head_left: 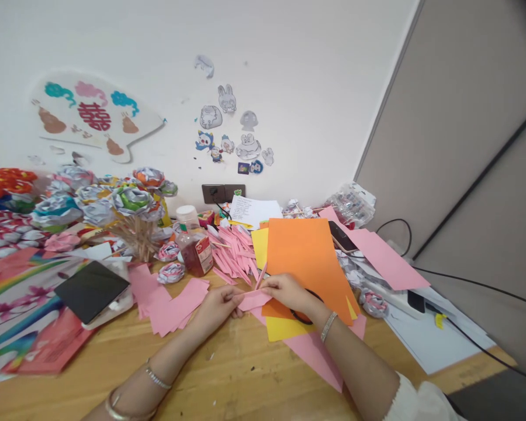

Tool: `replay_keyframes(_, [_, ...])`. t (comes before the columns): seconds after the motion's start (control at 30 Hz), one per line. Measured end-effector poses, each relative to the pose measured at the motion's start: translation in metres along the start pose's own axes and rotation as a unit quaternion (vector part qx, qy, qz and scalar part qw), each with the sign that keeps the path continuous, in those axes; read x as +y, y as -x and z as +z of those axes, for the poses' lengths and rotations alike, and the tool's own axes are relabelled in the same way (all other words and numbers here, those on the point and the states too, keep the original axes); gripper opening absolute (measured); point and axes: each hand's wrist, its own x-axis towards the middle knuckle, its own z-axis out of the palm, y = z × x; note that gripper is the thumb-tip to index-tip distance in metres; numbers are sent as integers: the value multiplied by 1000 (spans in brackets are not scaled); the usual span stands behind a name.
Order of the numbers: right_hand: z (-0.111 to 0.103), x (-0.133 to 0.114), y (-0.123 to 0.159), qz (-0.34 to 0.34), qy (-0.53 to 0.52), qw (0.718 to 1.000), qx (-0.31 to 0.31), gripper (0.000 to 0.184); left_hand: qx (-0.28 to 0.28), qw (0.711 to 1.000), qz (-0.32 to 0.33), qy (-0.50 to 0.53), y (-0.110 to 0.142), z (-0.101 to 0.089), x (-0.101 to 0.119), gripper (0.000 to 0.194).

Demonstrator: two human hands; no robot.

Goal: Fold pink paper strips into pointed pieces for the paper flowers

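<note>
From where I stand, a small pink paper (252,300) lies between the person's hands near the middle of the table (228,374), its long axis running roughly from nine to three o'clock, with the left hand (224,302) and the right hand (284,290) each pinched closed on an end. At ten o'clock a wall cutout (76,117) bears a red 囍; towards eleven, the bottle's red label (204,252) is too small to read, as is the handwriting on a white sheet (263,211) at twelve.
</note>
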Motion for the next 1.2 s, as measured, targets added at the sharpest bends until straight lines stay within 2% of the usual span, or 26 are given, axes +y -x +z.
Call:
replay_keyframes(0.3, [-4, 4, 0, 4, -37, 999, -20, 22, -48, 998, -13, 23, -2, -5, 3, 28])
replay_keyframes(0.57, [5, 7, -1, 16, -47, 999, -11, 20, -28, 1000, -1, -2, -1, -2, 1, 25])
replay_keyframes(0.87, [20, 4, -2, 9, 5, 1000, -6, 16, 16, 992, 33, -124, 8, 4, 20, 21])
replay_keyframes(1.2, [18, -7, -1, 9, -16, 999, -29, 13, -26, 991, 22, -130, 7, 1, 17, 26])
